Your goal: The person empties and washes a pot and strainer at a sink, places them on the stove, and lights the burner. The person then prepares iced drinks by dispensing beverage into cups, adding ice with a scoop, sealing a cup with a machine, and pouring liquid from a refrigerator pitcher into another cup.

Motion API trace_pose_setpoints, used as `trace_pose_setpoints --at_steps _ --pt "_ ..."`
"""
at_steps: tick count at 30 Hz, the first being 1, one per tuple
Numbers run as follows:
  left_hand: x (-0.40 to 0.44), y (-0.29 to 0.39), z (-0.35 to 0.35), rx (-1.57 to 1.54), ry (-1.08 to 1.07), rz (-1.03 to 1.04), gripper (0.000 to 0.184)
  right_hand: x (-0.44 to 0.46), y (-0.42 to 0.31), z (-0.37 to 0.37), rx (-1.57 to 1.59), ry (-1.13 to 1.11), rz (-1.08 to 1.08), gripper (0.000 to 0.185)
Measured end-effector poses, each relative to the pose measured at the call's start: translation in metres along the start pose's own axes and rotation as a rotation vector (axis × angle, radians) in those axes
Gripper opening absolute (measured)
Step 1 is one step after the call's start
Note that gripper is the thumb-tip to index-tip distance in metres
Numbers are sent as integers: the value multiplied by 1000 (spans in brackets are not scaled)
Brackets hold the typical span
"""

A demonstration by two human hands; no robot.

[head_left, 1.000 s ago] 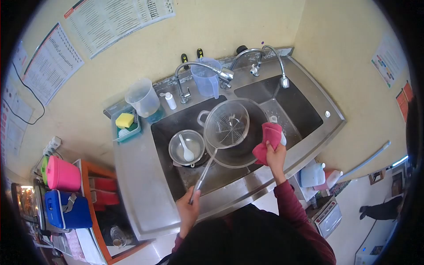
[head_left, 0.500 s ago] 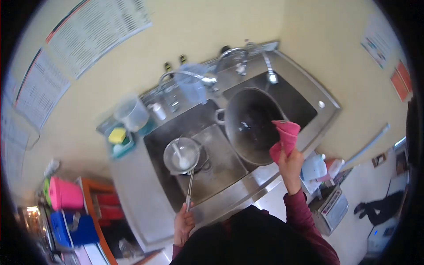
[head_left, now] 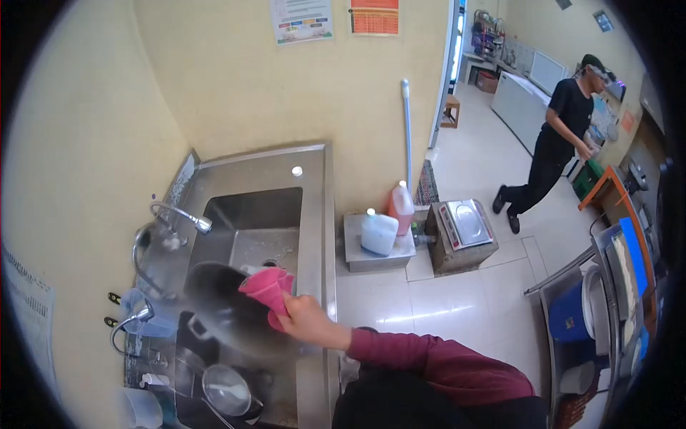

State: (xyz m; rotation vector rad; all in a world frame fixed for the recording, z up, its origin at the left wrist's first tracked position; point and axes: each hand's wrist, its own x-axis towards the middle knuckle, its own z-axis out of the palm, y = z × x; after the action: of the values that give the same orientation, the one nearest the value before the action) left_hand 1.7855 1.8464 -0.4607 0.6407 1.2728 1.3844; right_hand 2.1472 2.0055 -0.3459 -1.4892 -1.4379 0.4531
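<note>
1. Gripping the pink cloth (head_left: 268,292), the right hand's (head_left: 307,322) fingers are curled tight around it.
2. The cloth lies at the wok's (head_left: 218,304) right rim; whether it wraps a handle there is hidden.
3. The left hand is out of view, so its fingers cannot be told.
4. The wok sits over the sink (head_left: 314,236), between the far and near basins, its bare handle (head_left: 199,327) to the left.
5. Nearer stands a strainer (head_left: 221,380), a white spoon (head_left: 232,390) showing within its outline.
6. Farther right: two jugs (head_left: 379,232), a scale (head_left: 468,223), then a person (head_left: 568,121) in black.
</note>
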Motion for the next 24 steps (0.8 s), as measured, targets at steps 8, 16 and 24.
trace_pose_setpoints --at_steps 8,16,24 --pt "-57 61 114 1106 242 436 18 -23 19 17 310 -4 276 17" --pt "-66 35 109 1097 136 474 29 -38 39 51 647 25 524 14" --pt "45 100 38 682 -108 134 45 -1 55 75 726 -6 560 14"
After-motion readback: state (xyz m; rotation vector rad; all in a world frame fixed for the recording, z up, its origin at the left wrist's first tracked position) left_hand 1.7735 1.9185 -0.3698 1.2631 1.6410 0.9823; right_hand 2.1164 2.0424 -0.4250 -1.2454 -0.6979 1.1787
